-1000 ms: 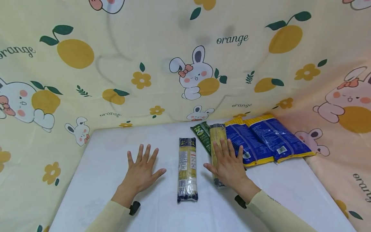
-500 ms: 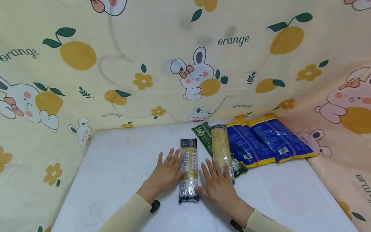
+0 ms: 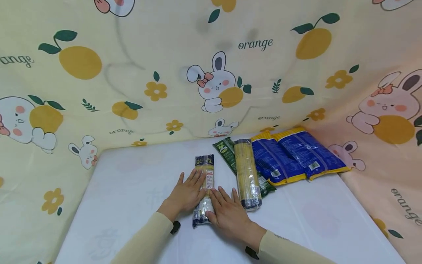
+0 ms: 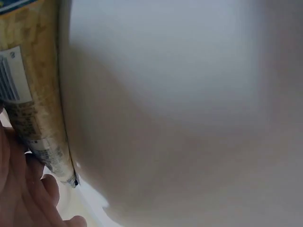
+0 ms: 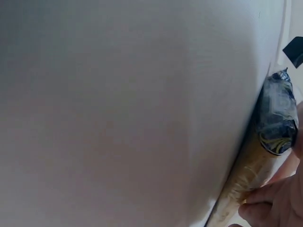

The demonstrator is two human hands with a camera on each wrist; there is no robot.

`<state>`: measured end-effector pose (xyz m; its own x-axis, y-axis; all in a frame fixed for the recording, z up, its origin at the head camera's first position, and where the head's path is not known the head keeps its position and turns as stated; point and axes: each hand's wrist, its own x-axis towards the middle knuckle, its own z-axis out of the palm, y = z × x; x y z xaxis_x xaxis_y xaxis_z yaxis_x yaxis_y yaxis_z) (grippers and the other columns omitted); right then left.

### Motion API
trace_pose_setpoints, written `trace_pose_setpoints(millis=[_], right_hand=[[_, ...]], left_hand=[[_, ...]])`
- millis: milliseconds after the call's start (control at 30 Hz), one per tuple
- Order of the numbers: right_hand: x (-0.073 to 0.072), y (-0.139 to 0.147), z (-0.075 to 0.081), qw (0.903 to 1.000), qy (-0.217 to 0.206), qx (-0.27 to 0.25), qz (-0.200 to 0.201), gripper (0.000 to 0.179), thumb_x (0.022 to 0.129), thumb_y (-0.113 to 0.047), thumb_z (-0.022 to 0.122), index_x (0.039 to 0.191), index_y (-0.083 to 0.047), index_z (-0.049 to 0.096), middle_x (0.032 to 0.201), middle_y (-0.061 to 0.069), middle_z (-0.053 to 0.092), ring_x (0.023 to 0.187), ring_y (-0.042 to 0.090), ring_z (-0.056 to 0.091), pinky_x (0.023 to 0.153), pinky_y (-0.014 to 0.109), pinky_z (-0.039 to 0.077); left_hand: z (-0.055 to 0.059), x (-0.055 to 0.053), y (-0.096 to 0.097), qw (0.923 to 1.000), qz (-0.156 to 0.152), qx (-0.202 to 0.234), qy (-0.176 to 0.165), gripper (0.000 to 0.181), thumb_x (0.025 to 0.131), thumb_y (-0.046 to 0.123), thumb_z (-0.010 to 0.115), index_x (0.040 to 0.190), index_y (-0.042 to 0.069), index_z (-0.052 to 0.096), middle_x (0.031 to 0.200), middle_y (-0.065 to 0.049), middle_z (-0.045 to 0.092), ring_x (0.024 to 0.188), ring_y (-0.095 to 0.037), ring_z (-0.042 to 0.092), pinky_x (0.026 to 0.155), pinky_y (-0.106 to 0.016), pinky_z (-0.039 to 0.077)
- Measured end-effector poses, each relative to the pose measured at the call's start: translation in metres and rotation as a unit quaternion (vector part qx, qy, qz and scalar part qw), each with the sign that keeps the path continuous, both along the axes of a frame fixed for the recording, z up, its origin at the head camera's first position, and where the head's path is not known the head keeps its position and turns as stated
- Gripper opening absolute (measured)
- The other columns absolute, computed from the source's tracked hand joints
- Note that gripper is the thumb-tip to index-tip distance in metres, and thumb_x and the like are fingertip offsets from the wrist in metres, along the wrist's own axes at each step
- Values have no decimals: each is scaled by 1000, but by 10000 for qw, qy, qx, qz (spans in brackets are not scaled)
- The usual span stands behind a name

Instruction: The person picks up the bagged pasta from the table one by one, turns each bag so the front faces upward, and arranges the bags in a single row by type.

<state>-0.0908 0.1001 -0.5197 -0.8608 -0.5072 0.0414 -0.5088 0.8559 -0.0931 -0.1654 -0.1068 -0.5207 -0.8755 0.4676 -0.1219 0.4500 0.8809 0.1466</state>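
Observation:
A long clear pack of dried noodles (image 3: 210, 179) with dark blue ends lies lengthwise on the white table. My left hand (image 3: 185, 193) rests on its left side, fingers extended across the wrapper. From the right, my right hand (image 3: 229, 216) touches the same pack with its fingertips, lower down. The left wrist view shows the pack's barcode side (image 4: 38, 85) above the left hand's fingers (image 4: 33, 189). In the right wrist view, fingers (image 5: 265, 203) lie along the pack (image 5: 251, 165), near its blue end.
Right of my hands, a second noodle pack (image 3: 246, 168) lies over a green packet (image 3: 225, 151). Two blue bags with yellow edges, one nearer (image 3: 275, 161) and one farther right (image 3: 311, 154), overlap at the back right. A printed cloth (image 3: 165, 44) hangs behind the table (image 3: 132, 176).
My right hand has left the second noodle pack and moved left to the first one. My left hand has moved right onto it. That pack has shifted slightly left, away from the second.

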Motion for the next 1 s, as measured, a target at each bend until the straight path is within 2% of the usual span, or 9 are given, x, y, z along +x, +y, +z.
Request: trace_pose_setpoints(millis=[100,233,333,533,667,733,833,933,1000], right_hand=[[-5,-12,0,9999,-13,67,155,68,111,-55,38,161,-9,43,168,7,42,158,31,33,123,67,25],[-3,-19,-2,9985,307,350,286,66,111,-56,36,160,-12,46,166,4,45,158,30,34,123,66,26],[2,-20,-2,9963,525,606,325,68,111,-57,36,161,-13,45,167,3,43,158,28,33,124,64,26],[10,-19,-1,9949,71,945,357,92,104,-74,33,167,-7,27,174,8,25,162,28,25,126,63,22],[13,-19,-3,9944,110,985,375,99,100,-79,35,167,-6,27,174,10,26,161,29,26,125,64,24],[14,-20,-4,9949,209,902,407,99,99,-80,36,166,-7,30,173,10,29,161,30,27,124,64,25],[13,-22,-6,9945,498,792,467,92,102,-77,33,164,-9,37,171,9,35,159,31,30,123,65,27],[8,-22,-9,9906,1131,617,460,81,104,-72,37,154,-10,54,161,8,51,153,32,43,120,64,34],[4,-22,-11,9850,1624,429,402,75,103,-70,44,137,-8,66,145,10,64,141,32,55,116,62,41]], left_hand=[[0,3,-16,9998,181,29,57,66,114,50,29,169,14,23,176,-8,21,164,-29,14,128,-64,12],[-2,9,-27,9993,320,150,124,67,114,49,33,168,11,25,175,-12,23,163,-32,17,128,-65,13],[-5,11,-24,9990,288,304,182,70,114,50,31,168,8,22,175,-14,22,163,-33,17,128,-66,12],[-5,9,-10,9992,230,278,166,76,113,54,30,168,3,17,175,-17,18,164,-34,11,128,-66,9],[2,6,-12,9996,197,171,133,74,113,53,34,167,4,24,174,-17,22,163,-35,17,126,-70,13],[5,1,-16,9995,236,46,223,69,113,52,35,166,8,31,173,-14,29,161,-36,23,124,-71,17],[11,-13,-23,9981,357,-42,496,60,113,49,40,160,12,46,164,-12,45,154,-37,38,121,-71,26],[17,-35,-25,9962,471,-53,725,52,113,46,44,152,14,56,153,-11,56,145,-37,48,118,-67,34],[19,-51,-25,9950,501,-49,862,50,112,44,46,149,12,59,147,-12,60,140,-37,51,116,-63,38]])
